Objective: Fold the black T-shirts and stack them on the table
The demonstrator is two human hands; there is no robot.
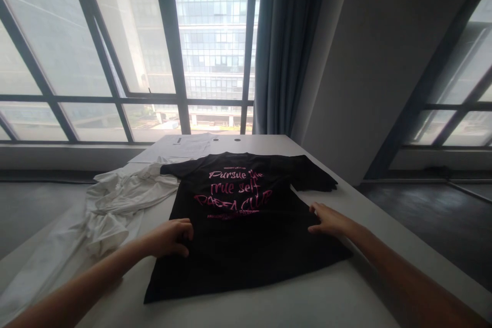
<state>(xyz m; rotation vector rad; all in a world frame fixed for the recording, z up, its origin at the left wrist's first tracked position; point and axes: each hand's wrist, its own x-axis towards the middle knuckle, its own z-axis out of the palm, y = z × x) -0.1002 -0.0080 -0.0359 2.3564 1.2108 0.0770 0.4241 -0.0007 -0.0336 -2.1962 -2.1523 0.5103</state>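
A black T-shirt (246,246) with pink lettering lies spread on the white table, its collar away from me and its hem toward me. At its left side edge is my left hand (171,238), fingers curled, with a gap between thumb and fingers. My right hand (326,219) is over the shirt's right side edge, thumb and fingertips apart. Neither hand shows fabric pinched in it; whether the fingertips touch the shirt is hard to tell. The right sleeve (313,174) lies out flat, and the left sleeve rests against white cloth.
Crumpled white garments (123,202) lie along the left of the white table (400,246). Flat white cloth or paper (172,146) is at the far left. Behind stand windows (215,41) and a grey-blue curtain (284,46); a pillar (365,61) rises at the right.
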